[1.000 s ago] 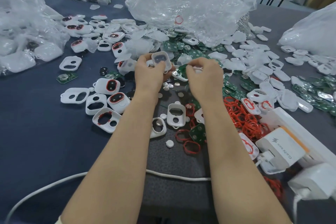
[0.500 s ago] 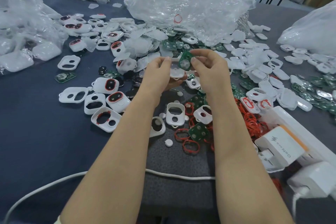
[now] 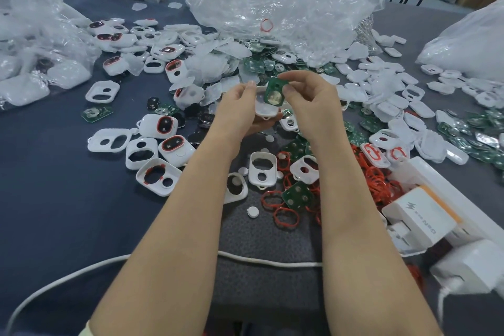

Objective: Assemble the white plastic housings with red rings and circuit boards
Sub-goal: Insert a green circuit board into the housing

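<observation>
My left hand (image 3: 240, 109) holds a white plastic housing (image 3: 265, 109) above the table, its open side toward me. My right hand (image 3: 308, 101) pinches a green circuit board (image 3: 275, 92) with a round metal contact, tilted over the housing's upper edge. Loose red rings (image 3: 285, 216) lie on the grey mat below my wrists, with empty white housings (image 3: 262, 170) and another green board (image 3: 297, 195). Housings fitted with red rings (image 3: 176, 150) sit to the left.
Crumpled clear plastic bags (image 3: 283, 5) rise at the back and at the far left (image 3: 32, 43). White covers and green boards (image 3: 480, 139) litter the right. A white charger block (image 3: 421, 217) and power strip sit at right. A white cable (image 3: 267, 261) crosses near me.
My right hand picked a green board from the pile and lifted it to the housing. The left hand turned the housing and both hands rose slightly.
</observation>
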### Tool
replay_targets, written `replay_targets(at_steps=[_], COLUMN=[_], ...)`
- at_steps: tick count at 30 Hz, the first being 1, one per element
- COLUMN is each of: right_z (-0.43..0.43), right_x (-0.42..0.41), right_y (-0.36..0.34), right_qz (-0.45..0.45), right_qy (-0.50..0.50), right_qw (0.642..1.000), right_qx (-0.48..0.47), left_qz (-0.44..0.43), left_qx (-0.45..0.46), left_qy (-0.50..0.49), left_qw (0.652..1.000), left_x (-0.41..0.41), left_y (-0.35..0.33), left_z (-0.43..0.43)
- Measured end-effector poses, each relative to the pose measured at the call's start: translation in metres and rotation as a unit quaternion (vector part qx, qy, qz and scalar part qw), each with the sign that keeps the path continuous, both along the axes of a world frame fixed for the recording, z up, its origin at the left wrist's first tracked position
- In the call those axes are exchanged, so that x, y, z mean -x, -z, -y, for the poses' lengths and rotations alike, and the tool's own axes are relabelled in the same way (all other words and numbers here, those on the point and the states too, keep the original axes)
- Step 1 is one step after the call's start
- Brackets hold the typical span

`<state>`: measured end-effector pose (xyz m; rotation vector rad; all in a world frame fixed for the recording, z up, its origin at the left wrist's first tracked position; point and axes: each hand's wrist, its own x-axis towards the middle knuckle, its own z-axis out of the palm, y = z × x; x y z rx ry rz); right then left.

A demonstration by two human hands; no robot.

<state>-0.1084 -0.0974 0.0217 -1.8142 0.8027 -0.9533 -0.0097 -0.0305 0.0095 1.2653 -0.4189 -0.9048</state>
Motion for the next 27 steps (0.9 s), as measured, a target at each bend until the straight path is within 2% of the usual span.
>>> replay_targets(at_steps=[15,27], right_z=[-0.0012,-0.0006], right_x=[-0.0031,-0.0041], right_y=[0.0032,0.0054], right_qz=[-0.039,-0.064], right_qy=[-0.027,-0.012], right_qw=[0.999,0.996], right_qx=[0.026,0.064], left_qz=[0.029,0.048], left_qx=[-0.017,-0.019], left_qy=[0.004,0.007], left_qw=[0.999,0.999], left_x=[-0.0009,-0.0016], left_y=[0.0012,0.0031], left_z=[0.0023,0.0025])
